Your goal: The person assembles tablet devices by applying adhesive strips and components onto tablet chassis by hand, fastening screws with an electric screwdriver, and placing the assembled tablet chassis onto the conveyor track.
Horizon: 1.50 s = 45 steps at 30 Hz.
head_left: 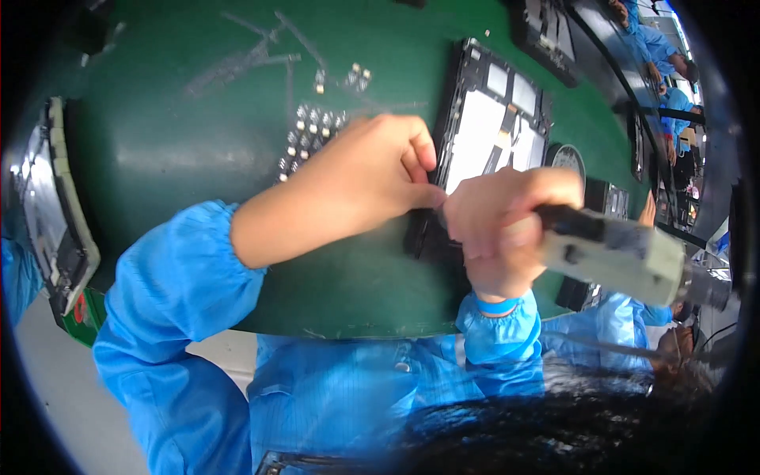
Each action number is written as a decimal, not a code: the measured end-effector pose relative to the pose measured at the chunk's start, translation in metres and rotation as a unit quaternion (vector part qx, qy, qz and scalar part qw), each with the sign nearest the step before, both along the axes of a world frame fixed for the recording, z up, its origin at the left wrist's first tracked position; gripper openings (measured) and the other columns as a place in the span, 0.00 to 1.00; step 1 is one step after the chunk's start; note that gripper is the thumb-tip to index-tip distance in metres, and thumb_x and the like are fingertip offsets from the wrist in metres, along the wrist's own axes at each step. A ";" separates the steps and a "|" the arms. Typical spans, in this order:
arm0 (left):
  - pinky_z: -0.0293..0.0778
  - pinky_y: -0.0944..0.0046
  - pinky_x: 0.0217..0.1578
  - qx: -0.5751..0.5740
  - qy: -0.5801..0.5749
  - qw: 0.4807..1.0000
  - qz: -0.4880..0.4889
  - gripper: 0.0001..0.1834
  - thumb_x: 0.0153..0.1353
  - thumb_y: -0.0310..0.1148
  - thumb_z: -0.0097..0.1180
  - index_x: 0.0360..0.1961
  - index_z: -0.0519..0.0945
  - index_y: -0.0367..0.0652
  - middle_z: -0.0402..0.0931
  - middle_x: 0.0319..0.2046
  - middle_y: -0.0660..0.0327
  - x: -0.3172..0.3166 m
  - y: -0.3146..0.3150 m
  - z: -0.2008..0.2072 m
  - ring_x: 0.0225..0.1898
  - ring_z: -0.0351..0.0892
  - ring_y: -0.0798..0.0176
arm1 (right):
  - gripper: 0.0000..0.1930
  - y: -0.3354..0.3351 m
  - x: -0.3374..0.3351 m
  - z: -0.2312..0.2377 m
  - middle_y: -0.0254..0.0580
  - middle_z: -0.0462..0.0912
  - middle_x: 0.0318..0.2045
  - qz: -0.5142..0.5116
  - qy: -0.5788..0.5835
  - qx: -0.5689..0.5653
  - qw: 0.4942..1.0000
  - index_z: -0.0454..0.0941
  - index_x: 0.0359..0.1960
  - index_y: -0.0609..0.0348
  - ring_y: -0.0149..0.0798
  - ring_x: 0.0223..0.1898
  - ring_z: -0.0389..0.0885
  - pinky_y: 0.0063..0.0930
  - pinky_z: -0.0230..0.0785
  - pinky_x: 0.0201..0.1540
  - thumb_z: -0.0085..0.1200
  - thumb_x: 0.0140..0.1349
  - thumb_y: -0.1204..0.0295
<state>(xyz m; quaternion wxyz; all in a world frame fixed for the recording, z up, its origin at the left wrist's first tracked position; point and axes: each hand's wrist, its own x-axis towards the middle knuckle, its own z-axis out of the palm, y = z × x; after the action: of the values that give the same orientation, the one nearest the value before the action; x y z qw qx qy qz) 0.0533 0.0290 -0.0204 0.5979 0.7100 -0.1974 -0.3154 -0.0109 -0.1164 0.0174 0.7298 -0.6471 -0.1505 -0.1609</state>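
My right hand (514, 222) is closed round the pale electric screwdriver (625, 249), whose black part runs into my fist. The tool lies slantwise, and its tip is hidden by the hand. Under that hand is an opened tablet-like device (479, 119) with a black frame and white panels inside. My left hand (372, 162) has its fingers curled and its thumb at the near left edge of the device, close to my right hand. Whatever its fingertips pinch, if anything, cannot be made out. Beside the left hand several small dark-and-white parts (305, 138) lie in rows.
A few more small parts (360, 77) and scuff marks (245, 63) show farther back on the green table (190, 150). Another opened device (55, 206) stands at the left edge. Behind the work are a round dark object (568, 158) and a further device (546, 36). People in blue sit at the right.
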 end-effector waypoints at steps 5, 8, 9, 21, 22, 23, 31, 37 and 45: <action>0.77 0.63 0.34 -0.047 -0.052 0.998 0.000 0.15 0.59 0.23 0.63 0.44 0.71 0.33 0.82 0.32 0.53 -0.008 0.008 -0.003 0.32 0.83 0.63 | 0.12 0.000 -0.006 -0.005 0.33 0.66 0.16 0.008 0.038 0.037 0.999 0.65 0.39 0.57 0.28 0.14 0.62 0.27 0.60 0.18 0.58 0.67 0.71; 0.78 0.57 0.41 0.031 -0.012 0.997 -0.073 0.33 0.60 0.31 0.66 0.63 0.64 0.37 0.77 0.47 0.46 -0.035 0.017 0.052 0.39 0.82 0.53 | 0.12 -0.011 -0.018 -0.005 0.32 0.65 0.16 -0.034 0.044 0.094 0.994 0.65 0.42 0.57 0.28 0.14 0.62 0.27 0.60 0.18 0.57 0.67 0.70; 0.79 0.58 0.44 0.066 -0.110 0.989 -0.077 0.35 0.61 0.32 0.66 0.66 0.63 0.39 0.71 0.53 0.47 -0.052 0.016 0.060 0.46 0.80 0.54 | 0.12 -0.013 -0.018 -0.003 0.31 0.64 0.16 -0.044 0.058 0.126 0.989 0.65 0.43 0.57 0.27 0.14 0.61 0.27 0.60 0.18 0.57 0.68 0.70; 0.74 0.63 0.56 -0.079 0.176 0.976 0.100 0.38 0.66 0.32 0.63 0.71 0.57 0.30 0.72 0.58 0.49 -0.069 -0.009 0.057 0.54 0.77 0.60 | 0.12 -0.188 -0.034 0.051 0.23 0.56 0.15 -0.206 -0.133 0.230 0.942 0.71 0.48 0.59 0.20 0.15 0.53 0.17 0.49 0.19 0.42 0.77 0.63; 0.73 0.64 0.57 -0.133 0.206 0.966 0.084 0.36 0.68 0.31 0.61 0.69 0.58 0.25 0.77 0.56 0.51 -0.067 -0.012 0.066 0.55 0.77 0.61 | 0.12 -0.197 -0.036 0.050 0.23 0.56 0.15 -0.232 -0.125 0.241 0.934 0.71 0.48 0.59 0.20 0.15 0.52 0.17 0.49 0.19 0.42 0.77 0.63; 0.73 0.64 0.57 -0.132 0.207 0.967 0.071 0.36 0.68 0.31 0.61 0.69 0.58 0.25 0.77 0.56 0.51 -0.066 -0.011 0.069 0.55 0.77 0.61 | 0.12 -0.205 -0.039 0.050 0.23 0.56 0.15 -0.244 -0.129 0.239 0.931 0.71 0.48 0.59 0.20 0.15 0.52 0.17 0.49 0.19 0.42 0.77 0.63; 0.70 0.65 0.57 -0.264 0.110 0.956 0.060 0.27 0.67 0.29 0.59 0.64 0.69 0.28 0.78 0.55 0.52 0.025 -0.168 0.086 0.56 0.77 0.63 | 0.14 -0.234 -0.065 0.059 0.24 0.58 0.16 -0.203 -0.196 0.149 0.948 0.72 0.48 0.60 0.21 0.15 0.54 0.17 0.50 0.19 0.43 0.77 0.61; 0.74 0.54 0.53 -0.057 -0.037 0.968 0.242 0.22 0.59 0.37 0.68 0.46 0.79 0.28 0.83 0.43 0.41 0.146 -0.363 0.010 0.49 0.82 0.43 | 0.15 -0.232 -0.047 0.042 0.24 0.59 0.15 -0.230 -0.171 0.145 0.947 0.71 0.50 0.59 0.21 0.15 0.54 0.18 0.49 0.19 0.44 0.76 0.60; 0.67 0.49 0.63 0.255 -0.517 0.811 0.101 0.39 0.51 0.46 0.73 0.63 0.75 0.44 0.76 0.59 0.47 0.173 -0.206 0.029 0.62 0.71 0.42 | 0.14 -0.259 -0.041 0.023 0.23 0.59 0.16 -0.263 -0.107 0.115 0.952 0.69 0.51 0.59 0.20 0.15 0.56 0.19 0.54 0.20 0.47 0.75 0.62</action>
<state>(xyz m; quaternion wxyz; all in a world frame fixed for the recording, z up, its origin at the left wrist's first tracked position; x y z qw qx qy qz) 0.2265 -0.1773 0.0090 0.2341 0.9112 -0.3167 0.1211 -0.0517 -0.3757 0.0407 0.7109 -0.5544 -0.0325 -0.4315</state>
